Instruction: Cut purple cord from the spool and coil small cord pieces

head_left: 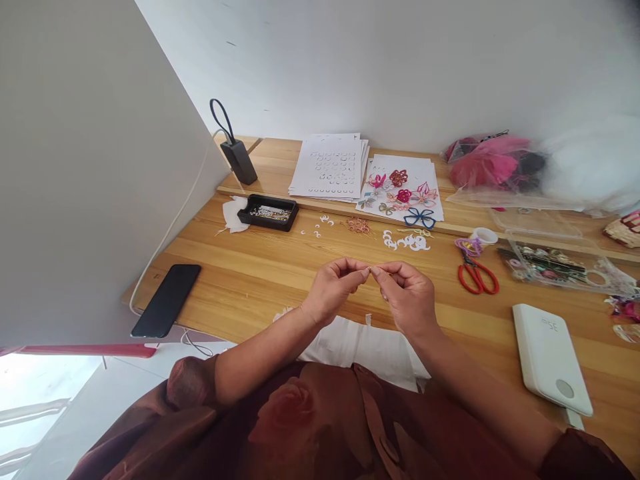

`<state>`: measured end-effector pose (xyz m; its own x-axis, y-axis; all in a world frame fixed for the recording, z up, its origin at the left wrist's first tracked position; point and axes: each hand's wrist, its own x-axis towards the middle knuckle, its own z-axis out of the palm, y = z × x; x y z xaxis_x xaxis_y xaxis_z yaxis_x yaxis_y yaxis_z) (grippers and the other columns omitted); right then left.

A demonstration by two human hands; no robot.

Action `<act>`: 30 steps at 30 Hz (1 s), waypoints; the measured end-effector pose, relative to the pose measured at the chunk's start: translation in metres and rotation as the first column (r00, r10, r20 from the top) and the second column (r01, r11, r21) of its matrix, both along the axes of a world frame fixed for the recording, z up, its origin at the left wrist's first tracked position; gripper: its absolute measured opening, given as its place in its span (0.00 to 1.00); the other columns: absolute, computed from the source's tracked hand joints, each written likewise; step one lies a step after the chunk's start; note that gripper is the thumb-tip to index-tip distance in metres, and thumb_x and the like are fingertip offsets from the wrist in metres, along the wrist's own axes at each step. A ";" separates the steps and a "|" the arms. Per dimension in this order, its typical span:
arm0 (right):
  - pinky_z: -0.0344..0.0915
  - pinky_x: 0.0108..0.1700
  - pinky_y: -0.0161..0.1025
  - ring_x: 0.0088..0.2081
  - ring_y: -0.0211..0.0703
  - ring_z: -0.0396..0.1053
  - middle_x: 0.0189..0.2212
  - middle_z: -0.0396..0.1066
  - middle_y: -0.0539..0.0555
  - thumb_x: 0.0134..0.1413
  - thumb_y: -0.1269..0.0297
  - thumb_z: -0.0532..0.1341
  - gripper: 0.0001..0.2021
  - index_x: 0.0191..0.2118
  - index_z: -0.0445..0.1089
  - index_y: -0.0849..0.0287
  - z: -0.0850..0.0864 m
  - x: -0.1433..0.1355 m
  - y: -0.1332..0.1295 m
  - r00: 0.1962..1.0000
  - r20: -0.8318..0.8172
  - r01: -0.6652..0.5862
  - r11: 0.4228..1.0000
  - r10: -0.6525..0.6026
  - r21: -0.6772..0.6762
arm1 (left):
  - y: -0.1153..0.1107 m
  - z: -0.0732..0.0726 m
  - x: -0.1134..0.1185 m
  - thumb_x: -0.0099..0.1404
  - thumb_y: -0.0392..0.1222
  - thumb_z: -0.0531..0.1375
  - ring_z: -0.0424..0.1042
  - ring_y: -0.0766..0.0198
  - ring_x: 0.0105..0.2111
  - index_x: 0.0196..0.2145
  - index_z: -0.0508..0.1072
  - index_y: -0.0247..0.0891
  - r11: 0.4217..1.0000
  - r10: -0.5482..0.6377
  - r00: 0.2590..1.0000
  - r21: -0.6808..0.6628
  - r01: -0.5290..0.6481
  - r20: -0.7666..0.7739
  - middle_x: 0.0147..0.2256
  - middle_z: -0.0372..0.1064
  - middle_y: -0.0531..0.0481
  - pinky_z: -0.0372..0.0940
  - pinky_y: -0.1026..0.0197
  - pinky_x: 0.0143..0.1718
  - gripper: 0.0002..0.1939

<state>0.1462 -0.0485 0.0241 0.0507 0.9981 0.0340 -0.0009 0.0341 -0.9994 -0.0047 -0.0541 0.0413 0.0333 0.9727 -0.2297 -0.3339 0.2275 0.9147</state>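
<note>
Over the front part of the wooden table, my left hand [333, 287] and my right hand [407, 293] meet at the fingertips. Both are closed in a pinch, thumbs against forefingers, around something tiny between them that is too small to make out. Beyond the hands lie white crescent-shaped paper pieces [406, 241] and a cluster of copper-coloured wire loops [359, 225]. A few smaller white crescents [318, 231] are scattered to their left. A white cloth [357, 347] spreads below my wrists, partly hidden by the forearms.
Red-handled scissors [479, 277] and a white power bank [550, 357] lie to the right, near a clear box of small parts [550, 263]. At left are a black phone [167, 300] and a black tray [270, 221]. Wire flowers [400, 178] and paper sheets [325, 167] sit behind.
</note>
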 end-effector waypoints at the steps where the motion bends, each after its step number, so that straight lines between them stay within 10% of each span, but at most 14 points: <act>1: 0.45 0.22 0.35 0.18 0.31 0.49 0.14 0.59 0.42 0.52 0.55 0.73 0.12 0.30 0.76 0.58 -0.001 0.000 0.000 1.000 -0.020 0.009 1.000 -0.009 0.000 | -0.001 0.000 0.001 0.49 0.47 0.73 0.60 0.71 0.25 0.31 0.79 0.35 1.000 -0.009 1.000 -0.004 0.009 0.020 0.27 0.70 0.53 0.53 0.62 0.29 0.15; 14: 0.49 0.22 0.35 0.19 0.32 0.52 0.16 0.63 0.44 0.51 0.56 0.74 0.11 0.30 0.76 0.56 0.003 -0.001 -0.011 0.990 -0.134 0.058 0.998 -0.053 0.031 | -0.008 0.004 0.007 0.46 0.48 0.76 0.62 0.70 0.27 0.31 0.78 0.34 1.000 -0.015 0.997 0.023 0.013 0.074 0.29 0.72 0.52 0.55 0.63 0.30 0.19; 30: 0.45 0.20 0.33 0.17 0.29 0.49 0.15 0.61 0.43 0.35 0.55 0.79 0.17 0.26 0.73 0.56 0.020 -0.006 -0.015 0.928 -0.361 0.001 0.972 -0.088 -0.235 | -0.012 0.006 0.006 0.48 0.53 0.76 0.60 0.72 0.25 0.29 0.78 0.35 0.999 -0.047 0.994 0.011 0.046 0.096 0.26 0.69 0.53 0.54 0.62 0.29 0.21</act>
<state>0.1397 -0.0639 0.0444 0.0608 0.9732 -0.2218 -0.3726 -0.1840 -0.9096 0.0012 -0.0666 0.0474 0.1000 0.9716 -0.2144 -0.4094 0.2366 0.8811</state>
